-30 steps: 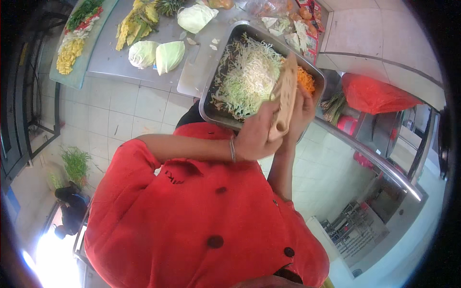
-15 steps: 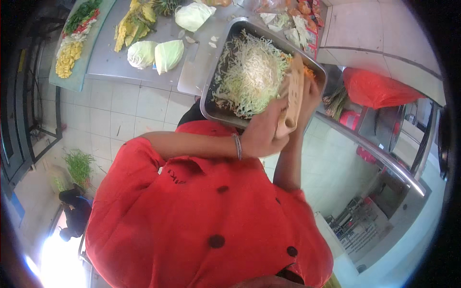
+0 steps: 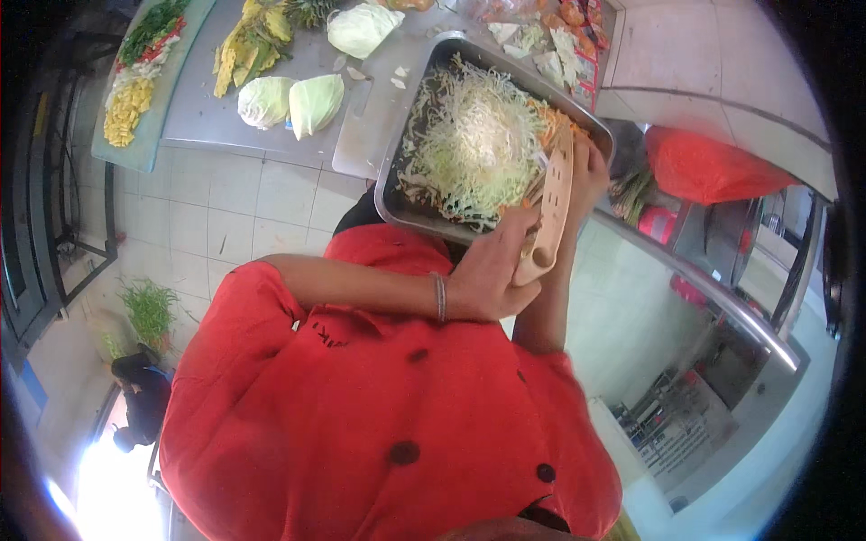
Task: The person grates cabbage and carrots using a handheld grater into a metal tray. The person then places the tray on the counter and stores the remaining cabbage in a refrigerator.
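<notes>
A long tan vegetable slicer (image 3: 553,194), wooden-looking, with small slots and a hollow near end, leans over the right side of a deep metal tray (image 3: 391,200). My left hand (image 3: 492,269) is closed round its near end. Against the slicer's right side is my right hand (image 3: 591,173), fingers curled; whatever lies under them is hidden. Pale shredded cabbage (image 3: 478,131) is heaped in the tray, with orange shreds (image 3: 552,122), which look like carrot, beside the slicer's far end.
Cabbage pieces (image 3: 316,104) and a white cutting board (image 3: 356,144) lie on the metal table left of the tray. A green board (image 3: 144,153) with chopped vegetables is at far left. A red bag (image 3: 708,165) and a metal rail (image 3: 713,284) are at right.
My right hand has shifted slightly along the slicer's right side, and the slicer has tilted a little. More of the orange shreds show. My left hand keeps its grip, slightly lower.
</notes>
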The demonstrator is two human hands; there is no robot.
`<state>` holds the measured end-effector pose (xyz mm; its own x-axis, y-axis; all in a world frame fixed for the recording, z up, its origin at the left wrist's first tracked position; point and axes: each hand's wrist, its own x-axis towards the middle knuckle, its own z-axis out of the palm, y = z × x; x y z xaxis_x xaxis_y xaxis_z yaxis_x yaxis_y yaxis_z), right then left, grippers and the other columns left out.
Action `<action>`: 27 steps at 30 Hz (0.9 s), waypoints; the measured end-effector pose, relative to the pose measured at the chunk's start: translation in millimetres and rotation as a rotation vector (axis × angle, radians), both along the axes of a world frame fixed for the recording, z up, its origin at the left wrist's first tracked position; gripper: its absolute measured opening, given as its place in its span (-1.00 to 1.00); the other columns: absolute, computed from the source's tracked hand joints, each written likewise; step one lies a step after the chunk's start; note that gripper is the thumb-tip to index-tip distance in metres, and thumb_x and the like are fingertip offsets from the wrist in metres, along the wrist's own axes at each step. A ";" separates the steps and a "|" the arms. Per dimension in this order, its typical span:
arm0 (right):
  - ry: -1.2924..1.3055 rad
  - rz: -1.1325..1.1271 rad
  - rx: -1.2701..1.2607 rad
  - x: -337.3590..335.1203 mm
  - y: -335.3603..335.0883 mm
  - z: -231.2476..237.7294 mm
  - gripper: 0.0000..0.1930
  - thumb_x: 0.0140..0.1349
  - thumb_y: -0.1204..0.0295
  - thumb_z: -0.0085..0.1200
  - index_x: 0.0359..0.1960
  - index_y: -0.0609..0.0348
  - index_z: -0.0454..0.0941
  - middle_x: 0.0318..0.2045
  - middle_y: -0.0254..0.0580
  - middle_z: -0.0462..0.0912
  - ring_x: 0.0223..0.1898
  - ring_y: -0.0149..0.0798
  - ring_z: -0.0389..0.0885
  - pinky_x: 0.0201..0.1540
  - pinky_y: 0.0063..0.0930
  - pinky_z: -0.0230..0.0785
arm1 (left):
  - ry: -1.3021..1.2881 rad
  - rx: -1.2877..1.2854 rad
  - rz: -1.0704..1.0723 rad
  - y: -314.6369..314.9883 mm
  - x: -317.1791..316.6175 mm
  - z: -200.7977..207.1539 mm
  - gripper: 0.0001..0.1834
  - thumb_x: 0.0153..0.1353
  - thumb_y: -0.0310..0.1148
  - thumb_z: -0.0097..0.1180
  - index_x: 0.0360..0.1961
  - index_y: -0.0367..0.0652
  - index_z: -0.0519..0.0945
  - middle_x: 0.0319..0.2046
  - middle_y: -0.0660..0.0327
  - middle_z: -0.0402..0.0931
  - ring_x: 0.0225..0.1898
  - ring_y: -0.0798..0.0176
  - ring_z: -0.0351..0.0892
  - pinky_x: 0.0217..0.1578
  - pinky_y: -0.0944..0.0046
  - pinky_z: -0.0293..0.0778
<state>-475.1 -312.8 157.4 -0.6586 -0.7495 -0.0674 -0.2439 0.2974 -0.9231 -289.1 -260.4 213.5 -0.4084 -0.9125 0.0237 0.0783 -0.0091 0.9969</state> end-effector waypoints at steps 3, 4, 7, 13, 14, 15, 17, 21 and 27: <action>0.019 0.026 -0.020 6.9 -7.2 7.4 -0.75 0.34 0.43 0.09 -0.17 0.43 0.69 -0.28 -0.14 0.73 -0.26 -0.39 0.63 -0.15 -0.51 0.47 | -0.001 0.086 0.004 -5.0 -4.2 -4.6 -0.27 0.02 -0.44 0.21 0.21 -0.25 0.15 -0.15 -0.20 0.46 -0.12 -0.41 0.53 -0.13 -0.14 0.50; 0.034 0.028 -0.075 27.3 0.2 8.7 -0.74 0.34 0.41 0.07 -0.19 0.43 0.68 -0.31 -0.16 0.73 -0.30 -0.40 0.62 -0.20 -0.51 0.46 | 0.008 0.101 0.040 -8.2 -6.3 -7.7 -0.28 0.03 -0.44 0.21 0.21 -0.24 0.15 -0.15 -0.20 0.46 -0.13 -0.41 0.53 -0.13 -0.15 0.50; -0.011 -0.001 -0.081 21.0 -1.9 8.8 -0.73 0.33 0.42 0.06 -0.19 0.45 0.69 -0.32 -0.14 0.73 -0.29 -0.40 0.62 -0.19 -0.54 0.45 | 0.036 0.080 0.025 7.9 -3.0 -5.9 -0.29 0.03 -0.44 0.19 0.21 -0.24 0.15 -0.13 -0.20 0.46 -0.12 -0.39 0.53 -0.12 -0.13 0.50; -0.006 -0.027 -0.044 37.7 4.8 5.4 -0.73 0.30 0.41 0.07 -0.26 0.46 0.67 -0.36 -0.12 0.73 -0.29 -0.36 0.62 -0.16 -0.49 0.46 | 0.004 0.045 0.070 -7.8 -10.3 -17.7 -0.27 0.01 -0.46 0.19 0.22 -0.25 0.13 -0.11 -0.20 0.45 -0.07 -0.36 0.53 -0.09 -0.09 0.50; -0.076 -0.015 -0.107 29.0 4.9 -3.6 -0.72 0.30 0.38 0.08 -0.28 0.45 0.66 -0.35 -0.11 0.71 -0.28 -0.35 0.61 -0.15 -0.44 0.45 | 0.018 0.062 0.051 -0.7 -6.0 -15.4 -0.26 0.01 -0.46 0.19 0.22 -0.25 0.13 -0.11 -0.20 0.46 -0.08 -0.36 0.54 -0.09 -0.09 0.50; -0.023 -0.011 -0.093 13.7 -3.3 -14.0 -0.72 0.31 0.37 0.08 -0.27 0.45 0.66 -0.33 -0.11 0.71 -0.27 -0.34 0.60 -0.13 -0.43 0.45 | 0.034 0.079 0.019 4.7 -1.4 -14.1 -0.26 0.02 -0.46 0.19 0.22 -0.26 0.13 -0.11 -0.20 0.47 -0.08 -0.36 0.54 -0.09 -0.10 0.50; 0.090 -0.037 -0.045 -17.3 -12.9 -38.6 -0.71 0.33 0.36 0.08 -0.26 0.44 0.66 -0.30 -0.11 0.71 -0.26 -0.32 0.60 -0.10 -0.42 0.44 | -0.021 0.073 -0.044 17.7 1.6 -11.8 -0.28 0.03 -0.46 0.18 0.23 -0.22 0.16 -0.12 -0.18 0.51 -0.10 -0.34 0.57 -0.09 -0.07 0.52; 0.020 -0.016 -0.159 -6.1 -36.4 -27.2 -0.63 0.40 0.23 0.06 -0.25 0.40 0.64 -0.36 -0.17 0.66 -0.34 -0.33 0.55 -0.18 -0.41 0.42 | 0.093 0.196 -0.039 -2.4 1.7 -9.0 -0.27 0.01 -0.47 0.20 0.24 -0.16 0.20 -0.07 -0.13 0.50 -0.06 -0.29 0.58 -0.09 -0.02 0.53; -0.063 0.009 -0.052 26.1 -24.5 -5.8 -0.57 0.42 0.14 0.00 -0.27 0.37 0.62 -0.42 -0.28 0.60 -0.40 -0.40 0.47 -0.30 -0.41 0.36 | 0.024 0.032 0.095 -2.6 -2.8 -10.5 -0.26 0.02 -0.47 0.20 0.26 -0.18 0.18 -0.03 -0.17 0.49 -0.04 -0.35 0.54 -0.07 -0.09 0.51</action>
<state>-449.0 -337.3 151.6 -0.6473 -0.7591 -0.0689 -0.1876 0.2462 -0.9509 -292.0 -263.0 203.0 -0.3193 -0.9477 0.0031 0.1043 -0.0319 0.9940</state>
